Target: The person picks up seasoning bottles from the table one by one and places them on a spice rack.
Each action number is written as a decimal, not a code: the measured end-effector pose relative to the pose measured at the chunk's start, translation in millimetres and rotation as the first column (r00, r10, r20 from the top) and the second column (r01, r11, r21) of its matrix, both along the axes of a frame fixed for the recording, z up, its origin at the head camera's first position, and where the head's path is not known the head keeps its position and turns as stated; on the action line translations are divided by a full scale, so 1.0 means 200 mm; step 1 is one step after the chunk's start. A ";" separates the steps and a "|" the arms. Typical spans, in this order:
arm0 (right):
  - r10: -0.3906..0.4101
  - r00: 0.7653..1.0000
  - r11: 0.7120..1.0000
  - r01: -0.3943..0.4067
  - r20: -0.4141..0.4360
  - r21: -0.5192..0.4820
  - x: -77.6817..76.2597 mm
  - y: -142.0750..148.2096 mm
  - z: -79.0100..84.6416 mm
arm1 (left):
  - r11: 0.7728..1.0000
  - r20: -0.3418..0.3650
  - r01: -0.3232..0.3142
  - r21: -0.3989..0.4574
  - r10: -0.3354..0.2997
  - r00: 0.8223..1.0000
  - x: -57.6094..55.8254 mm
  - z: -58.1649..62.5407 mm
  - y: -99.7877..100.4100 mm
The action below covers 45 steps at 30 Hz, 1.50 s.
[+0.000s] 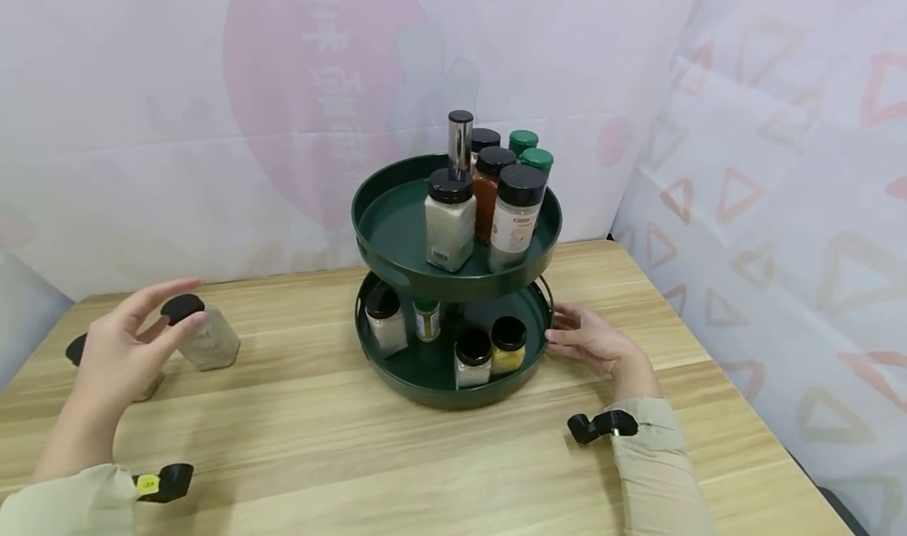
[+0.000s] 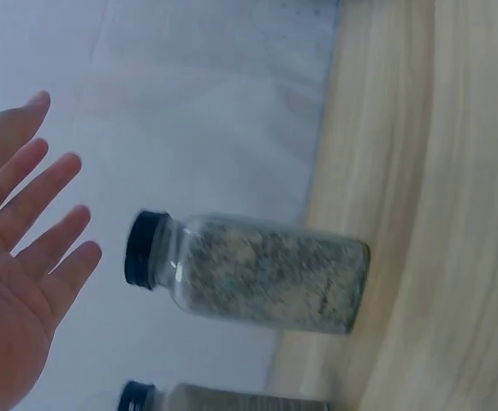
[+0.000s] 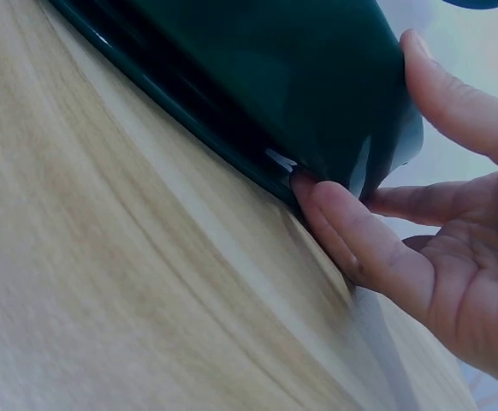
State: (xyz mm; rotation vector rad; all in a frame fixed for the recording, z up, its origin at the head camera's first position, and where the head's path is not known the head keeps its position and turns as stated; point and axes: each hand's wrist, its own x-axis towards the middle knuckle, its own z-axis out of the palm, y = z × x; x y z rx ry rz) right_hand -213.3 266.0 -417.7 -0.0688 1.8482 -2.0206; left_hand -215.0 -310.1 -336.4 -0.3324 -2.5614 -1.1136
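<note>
My left hand, fingers spread, hovers by the black lid of a clear spice jar. In the left wrist view a gap separates the fingertips from that jar, which stands on the table with grainy, pale contents. A second jar is partly hidden behind the hand. My right hand grips the right side of the lower tray of a dark green two-tier spice rack. In the right wrist view its thumb lies at the tray's rim, with the fingers low against the wall near the base.
The upper tray carries several spice bottles, including a white-labelled shaker and a tall silver-topped one. Small jars, one with yellow contents, stand in the lower tray. Printed cloth hangs behind the wooden table.
</note>
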 end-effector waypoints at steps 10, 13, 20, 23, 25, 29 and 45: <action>0.002 1.000 1.000 -0.001 0.006 -0.015 0.00 -0.01 -0.01 | 0.996 0.099 -0.091 0.000 0.091 0.991 -0.02 -0.09 -0.12; 0.002 1.000 1.000 -0.002 0.010 -0.017 0.00 -0.01 -0.01 | 0.997 0.134 -0.071 -0.023 0.073 0.988 -0.03 -0.12 -0.15; -0.002 1.000 1.000 0.002 0.010 -0.019 0.00 -0.01 -0.02 | 0.998 0.202 -0.006 -0.065 0.019 0.979 -0.08 -0.18 -0.19; 0.006 1.000 1.000 -0.005 0.012 -0.019 0.00 -0.02 -0.02 | 0.997 0.233 0.030 -0.072 -0.012 0.972 -0.08 -0.20 -0.21; 0.006 1.000 1.000 -0.006 0.013 -0.019 0.00 -0.02 -0.02 | 0.997 0.253 0.061 -0.052 -0.045 0.966 -0.09 -0.21 -0.22; 0.003 1.000 1.000 -0.003 0.012 -0.016 -0.01 -0.03 -0.01 | 0.995 0.258 0.099 0.002 -0.096 0.961 -0.10 -0.25 -0.21; -0.007 1.000 1.000 0.007 0.006 -0.006 0.00 0.00 0.00 | 0.999 0.178 0.032 0.034 -0.037 0.983 -0.15 -0.29 -0.15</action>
